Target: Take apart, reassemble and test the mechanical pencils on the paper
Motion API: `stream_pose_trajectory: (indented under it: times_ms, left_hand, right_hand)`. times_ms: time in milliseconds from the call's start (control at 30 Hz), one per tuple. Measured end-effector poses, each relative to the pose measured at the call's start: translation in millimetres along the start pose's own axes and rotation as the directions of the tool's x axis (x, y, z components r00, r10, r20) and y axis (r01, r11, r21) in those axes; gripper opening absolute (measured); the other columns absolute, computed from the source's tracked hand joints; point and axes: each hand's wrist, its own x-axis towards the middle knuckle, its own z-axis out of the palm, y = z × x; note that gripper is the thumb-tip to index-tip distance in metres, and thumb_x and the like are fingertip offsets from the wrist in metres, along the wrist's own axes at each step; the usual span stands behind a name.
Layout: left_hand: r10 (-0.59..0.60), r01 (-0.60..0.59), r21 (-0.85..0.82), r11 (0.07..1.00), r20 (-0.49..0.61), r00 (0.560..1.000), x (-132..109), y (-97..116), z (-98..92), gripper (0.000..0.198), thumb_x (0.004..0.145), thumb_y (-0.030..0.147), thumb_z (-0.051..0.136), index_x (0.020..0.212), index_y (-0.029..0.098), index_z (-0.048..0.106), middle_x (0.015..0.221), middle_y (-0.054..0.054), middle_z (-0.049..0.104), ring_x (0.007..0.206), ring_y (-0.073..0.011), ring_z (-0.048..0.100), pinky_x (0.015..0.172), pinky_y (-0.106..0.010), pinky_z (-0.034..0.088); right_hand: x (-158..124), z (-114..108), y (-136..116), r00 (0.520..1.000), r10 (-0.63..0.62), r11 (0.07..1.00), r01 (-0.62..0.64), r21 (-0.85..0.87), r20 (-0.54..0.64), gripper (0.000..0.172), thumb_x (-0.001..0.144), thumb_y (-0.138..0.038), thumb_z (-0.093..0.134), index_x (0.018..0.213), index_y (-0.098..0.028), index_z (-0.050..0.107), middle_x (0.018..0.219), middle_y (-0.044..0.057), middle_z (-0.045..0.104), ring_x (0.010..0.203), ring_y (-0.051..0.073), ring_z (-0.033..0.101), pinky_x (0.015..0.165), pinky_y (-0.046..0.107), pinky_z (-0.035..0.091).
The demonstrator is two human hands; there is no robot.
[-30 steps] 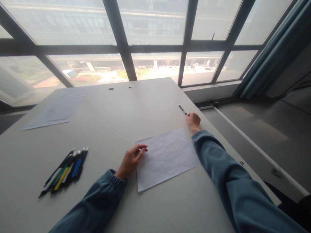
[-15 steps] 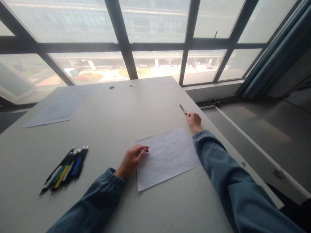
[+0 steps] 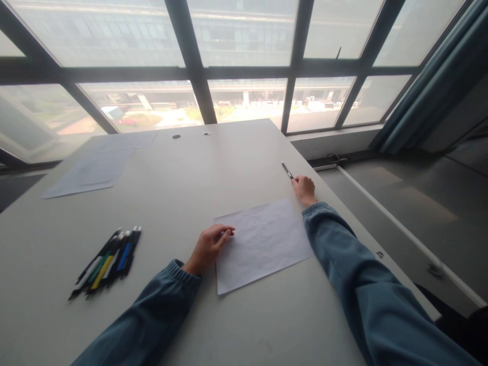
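Observation:
A white sheet of paper (image 3: 263, 244) with faint marks lies on the grey table (image 3: 183, 183) in front of me. My left hand (image 3: 209, 246) rests on the sheet's left edge, fingers curled loosely with the fingertips on the paper. My right hand (image 3: 304, 189) lies beyond the sheet's far right corner, near the table's right edge, closed around a dark pen (image 3: 287, 171) that points away toward the window.
Several pens (image 3: 107, 264) with coloured barrels lie bunched at the left. Other sheets of paper (image 3: 95, 165) lie at the far left corner. Two small holes (image 3: 176, 136) sit near the far edge by the window. The floor drops off past the table's right edge.
Almost nothing has moved. Both hands keep their places; only the camera view has shifted slightly.

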Motion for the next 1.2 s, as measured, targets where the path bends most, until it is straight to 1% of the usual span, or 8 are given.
stream_pose_trajectory:
  times_ms: [333, 467, 667, 833, 933, 1000, 1100, 1200]
  left_hand:
    - [0.015, -0.013, 0.033, 0.999, -0.052, 0.999, -2.9, 7.1, 2.7, 0.027, 0.095, 0.038, 0.055, 0.096, 0.020, 0.075, 0.090, -0.007, 0.076, 0.087, -0.0208, 0.069, 0.083, -0.034, 0.053]
    - [0.032, -0.028, 0.044, 0.999, -0.096, 0.995, -5.2, 12.1, 3.5, 0.027, 0.096, 0.037, 0.052, 0.093, 0.021, 0.074, 0.090, -0.007, 0.076, 0.092, -0.0217, 0.069, 0.089, -0.037, 0.053]
    - [0.106, -0.090, 0.125, 0.988, -0.129, 0.986, -8.7, 13.6, 1.6, 0.026, 0.097, 0.033, 0.051, 0.091, 0.021, 0.073, 0.087, -0.006, 0.075, 0.091, -0.0214, 0.068, 0.094, -0.038, 0.051]
    - [0.140, -0.100, 0.256, 0.961, -0.141, 0.980, -23.2, 6.8, -6.7, 0.026, 0.098, 0.033, 0.051, 0.097, 0.021, 0.073, 0.090, -0.006, 0.075, 0.091, -0.0216, 0.067, 0.093, -0.038, 0.048]
    - [0.113, -0.023, 0.404, 0.914, -0.200, 0.973, -32.0, -0.1, -24.9, 0.025, 0.096, 0.036, 0.054, 0.096, 0.021, 0.074, 0.090, -0.006, 0.075, 0.092, -0.0227, 0.066, 0.093, -0.039, 0.044]
    - [0.078, 0.084, 0.501, 0.861, -0.294, 0.952, -34.4, -6.7, -45.2, 0.025, 0.094, 0.039, 0.057, 0.096, 0.022, 0.074, 0.090, -0.006, 0.075, 0.095, -0.0242, 0.066, 0.097, -0.040, 0.039]
    - [-0.019, 0.310, 0.579, 0.754, -0.452, 0.892, -34.4, -22.5, -81.8, 0.029, 0.093, 0.044, 0.058, 0.101, 0.021, 0.073, 0.098, -0.008, 0.075, 0.099, -0.0274, 0.064, 0.099, -0.043, 0.034]
    - [-0.144, 0.528, 0.573, 0.627, -0.581, 0.801, -36.9, -43.8, -113.7, 0.029, 0.092, 0.039, 0.056, 0.107, 0.020, 0.072, 0.101, -0.010, 0.074, 0.103, -0.0308, 0.061, 0.096, -0.045, 0.033]
  right_hand:
    - [-14.3, -3.5, 8.5, 0.997, -0.074, 0.995, 0.076, 0.065, -0.036, 0.029, 0.096, -0.029, 0.052, 0.099, -0.015, 0.077, 0.102, 0.017, 0.076, 0.093, 0.025, 0.068, 0.080, 0.031, 0.044]
    - [-31.7, -2.2, 8.9, 0.972, -0.179, 0.962, 0.206, 0.178, -0.154, 0.033, 0.096, -0.032, 0.049, 0.090, -0.014, 0.076, 0.091, 0.015, 0.076, 0.081, 0.025, 0.065, 0.077, 0.032, 0.044]
    - [-82.2, -14.9, -9.3, 0.841, -0.520, 0.758, 0.534, 0.376, -0.146, 0.036, 0.096, -0.040, 0.049, 0.074, -0.019, 0.069, 0.073, 0.006, 0.067, 0.068, 0.018, 0.057, 0.072, 0.029, 0.044]
    - [-114.3, -21.2, -18.3, 0.698, -0.716, 0.610, 0.615, 0.500, 0.014, 0.033, 0.095, -0.038, 0.052, 0.075, -0.019, 0.069, 0.073, 0.003, 0.064, 0.065, 0.015, 0.054, 0.068, 0.026, 0.042]
    - [-119.3, -18.7, -17.2, 0.662, -0.749, 0.577, 0.622, 0.529, 0.039, 0.030, 0.095, -0.036, 0.053, 0.077, -0.019, 0.070, 0.075, 0.003, 0.066, 0.065, 0.015, 0.054, 0.067, 0.026, 0.042]
    - [-119.0, -17.1, -16.1, 0.650, -0.759, 0.567, 0.625, 0.536, 0.045, 0.029, 0.094, -0.035, 0.054, 0.077, -0.019, 0.071, 0.075, 0.003, 0.066, 0.065, 0.015, 0.054, 0.066, 0.027, 0.041]
    - [-117.6, -16.5, -15.4, 0.642, -0.765, 0.560, 0.624, 0.545, 0.051, 0.028, 0.094, -0.035, 0.054, 0.077, -0.019, 0.071, 0.076, 0.003, 0.068, 0.066, 0.016, 0.055, 0.066, 0.027, 0.042]
    - [-117.4, -16.0, -15.5, 0.641, -0.767, 0.551, 0.636, 0.540, 0.027, 0.027, 0.094, -0.035, 0.056, 0.076, -0.020, 0.070, 0.073, 0.002, 0.067, 0.063, 0.016, 0.053, 0.064, 0.028, 0.041]
